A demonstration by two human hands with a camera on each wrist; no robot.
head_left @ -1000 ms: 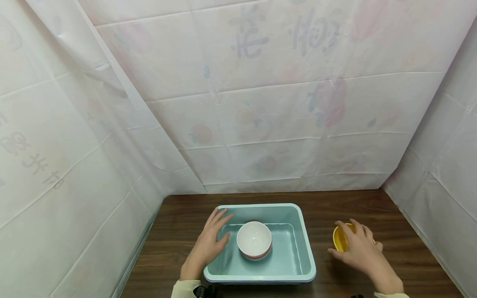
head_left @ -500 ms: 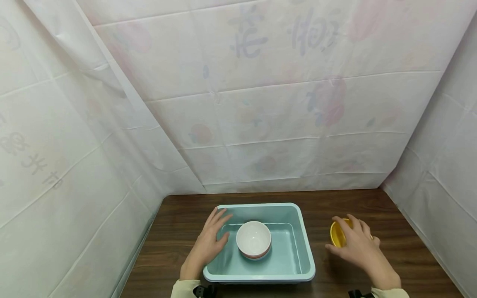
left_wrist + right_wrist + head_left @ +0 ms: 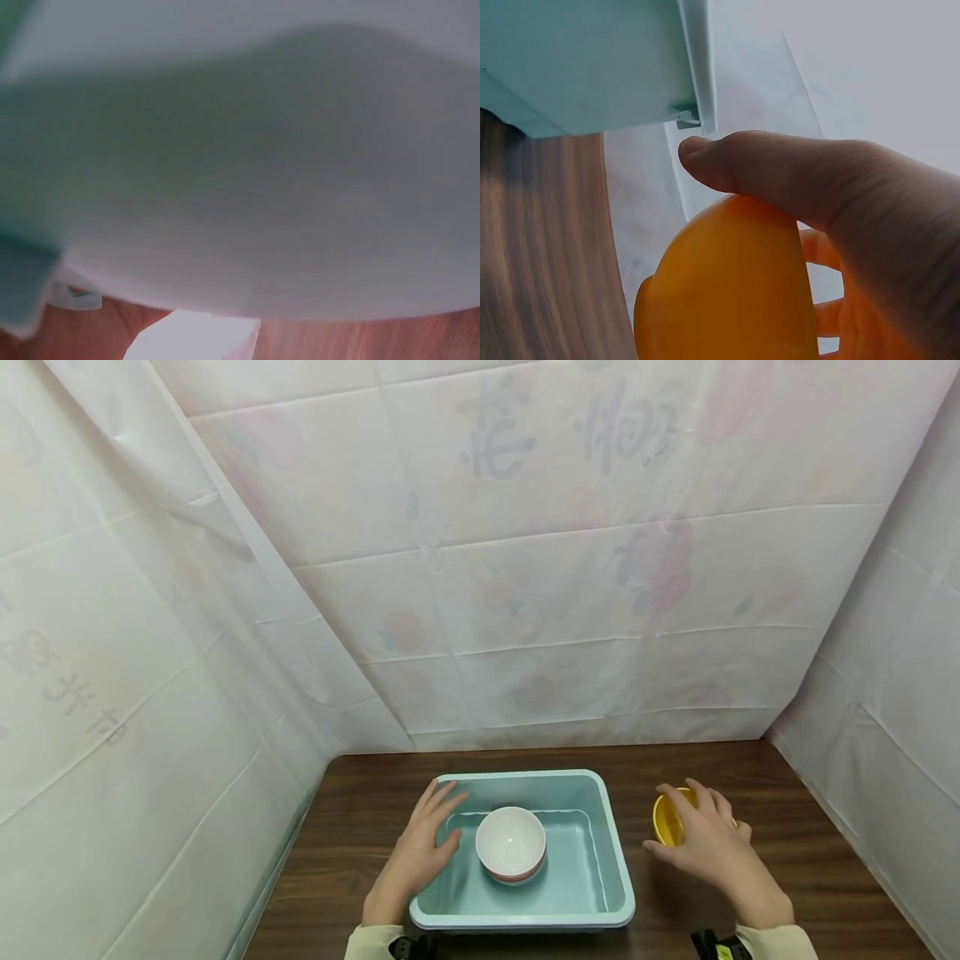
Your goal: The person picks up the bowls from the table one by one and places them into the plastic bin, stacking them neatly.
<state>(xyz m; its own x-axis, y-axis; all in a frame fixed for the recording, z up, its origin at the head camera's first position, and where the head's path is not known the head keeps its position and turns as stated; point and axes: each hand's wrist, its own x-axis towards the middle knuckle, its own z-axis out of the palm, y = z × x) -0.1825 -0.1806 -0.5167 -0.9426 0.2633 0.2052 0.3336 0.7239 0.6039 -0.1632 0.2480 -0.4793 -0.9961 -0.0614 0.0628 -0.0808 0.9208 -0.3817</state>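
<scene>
I see the right hand (image 3: 708,847) with its fingers (image 3: 701,802) curled around the yellow bowl (image 3: 666,820), held just right of the teal tub (image 3: 611,852) on the bench (image 3: 810,860), while the left hand (image 3: 420,852) rests flat, fingers straight, on the tub's left rim beside the stacked white bowl (image 3: 511,843).

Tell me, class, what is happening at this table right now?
A person works at a dark wooden table screened by white sheets. The left hand rests flat on the left rim of a pale teal plastic tub, which holds a white bowl nested in another bowl. The right hand has a grip on a small yellow plastic bowl, tilted on its side, just right of the tub and outside it.
</scene>
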